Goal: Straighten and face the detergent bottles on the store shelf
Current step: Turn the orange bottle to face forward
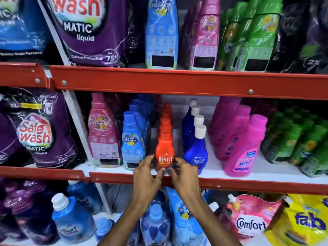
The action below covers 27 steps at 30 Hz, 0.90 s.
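Note:
An orange Revive bottle (164, 153) stands upright at the front of the middle shelf (230, 181), label facing out, with a row of matching orange bottles behind it. My left hand (148, 174) cups its lower left side, thumb at the base. On the lower right side, the curled fingers of my right hand (182, 173) touch it. A blue Ujala bottle (196, 153) with a white cap stands just to the right, leaning slightly. Light blue softener bottles (132, 141) stand to the left.
Pink Vanish bottles (243, 150) and green bottles (301, 144) fill the right of the middle shelf, with purple Safewash pouches (40, 132) at the left. The red shelf beam (177, 82) runs above. Below are blue bottles (71, 219), a Comfort pouch (252, 221) and a yellow fab pouch (307, 222).

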Motion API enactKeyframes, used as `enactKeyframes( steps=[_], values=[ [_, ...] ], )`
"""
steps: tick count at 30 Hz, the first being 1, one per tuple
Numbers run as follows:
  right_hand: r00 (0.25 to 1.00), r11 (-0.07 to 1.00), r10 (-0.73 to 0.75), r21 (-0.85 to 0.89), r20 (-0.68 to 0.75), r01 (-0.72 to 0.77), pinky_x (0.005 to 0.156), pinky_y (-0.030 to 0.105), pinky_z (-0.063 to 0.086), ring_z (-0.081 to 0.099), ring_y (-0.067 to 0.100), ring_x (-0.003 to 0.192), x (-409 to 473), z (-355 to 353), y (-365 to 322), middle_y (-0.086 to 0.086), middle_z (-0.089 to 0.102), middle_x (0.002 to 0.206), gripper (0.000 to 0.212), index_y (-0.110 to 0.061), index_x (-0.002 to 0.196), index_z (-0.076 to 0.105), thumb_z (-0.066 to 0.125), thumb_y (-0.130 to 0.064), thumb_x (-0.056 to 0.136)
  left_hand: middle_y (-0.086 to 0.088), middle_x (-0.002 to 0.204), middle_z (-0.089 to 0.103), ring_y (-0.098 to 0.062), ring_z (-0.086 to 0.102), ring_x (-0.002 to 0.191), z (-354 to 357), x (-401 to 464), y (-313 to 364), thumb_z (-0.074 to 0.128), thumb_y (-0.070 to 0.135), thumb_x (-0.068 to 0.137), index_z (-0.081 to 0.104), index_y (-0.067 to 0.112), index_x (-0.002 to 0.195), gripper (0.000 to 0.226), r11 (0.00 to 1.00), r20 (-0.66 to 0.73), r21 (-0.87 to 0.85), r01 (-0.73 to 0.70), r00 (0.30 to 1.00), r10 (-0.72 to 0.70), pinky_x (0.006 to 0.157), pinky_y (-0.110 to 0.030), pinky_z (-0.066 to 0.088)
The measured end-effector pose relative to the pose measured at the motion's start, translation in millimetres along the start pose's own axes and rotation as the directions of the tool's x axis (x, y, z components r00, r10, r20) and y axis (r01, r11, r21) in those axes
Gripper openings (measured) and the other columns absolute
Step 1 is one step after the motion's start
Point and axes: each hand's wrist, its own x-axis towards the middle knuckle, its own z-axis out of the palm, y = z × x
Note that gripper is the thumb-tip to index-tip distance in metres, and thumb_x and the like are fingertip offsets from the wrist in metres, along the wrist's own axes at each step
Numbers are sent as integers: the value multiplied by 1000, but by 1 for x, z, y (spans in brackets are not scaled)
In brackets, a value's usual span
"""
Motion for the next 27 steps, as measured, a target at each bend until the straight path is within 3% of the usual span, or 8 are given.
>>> enactKeyframes(
  steps=[5,14,16,19,20,24,27],
  values=[
    [999,1000,-19,-7,-27,19,82,30,60,74,3,82,1,3,2,-5,80,92,34,-25,111,70,66,-7,82,4,100,78,-8,73,89,3,2,0,83,11,79,66,17,114,40,1000,-16,-29,-6,1000,6,85,-36,61],
    [999,1000,-30,-5,-39,30,84,35,61,75,6,86,2,7,7,-2,81,96,36,-25,117,68,66,-9,84,4,96,77,-12,72,86,4,1,-2,81,16,82,66,17,111,33,1000,-20,-21,-17,1000,17,82,-39,60],
    [998,999,-43,11,-51,43,85,27,60,74,0,87,0,5,5,-6,80,97,36,-24,117,69,66,-6,85,5,98,77,-10,72,87,3,1,-3,81,16,82,66,17,111,33,999,-29,-19,-27,999,26,83,-38,60],
    [987,995,-84,35,-136,89,82,2,49,62,-25,82,-10,-5,7,-18,72,99,36,-17,118,73,68,0,86,4,110,74,-6,69,100,1,-6,-4,81,15,83,63,16,121,42,998,-75,-58,-25,997,21,91,-33,59],
    [978,994,-95,29,-184,102,82,1,48,62,-26,81,-14,-10,10,-18,72,99,34,-15,116,74,70,-1,85,4,111,72,-6,68,102,2,-9,-3,81,13,83,63,16,121,42,997,-110,-70,-26,994,18,93,-32,57],
    [910,984,-164,-5,-381,176,79,16,56,71,-5,80,-29,-39,25,-10,78,88,23,-17,89,80,75,1,77,2,91,62,-5,59,87,11,-26,14,82,-1,78,66,13,94,26,995,-258,-38,-92,963,79,83,-15,47],
    [861,981,-162,12,-483,191,77,20,55,69,0,81,-32,-60,34,-9,74,83,22,-17,79,75,73,5,73,5,83,64,2,58,81,26,-30,28,83,-1,77,66,16,82,24,989,-200,-35,-143,971,134,78,-5,41]
  ],
)
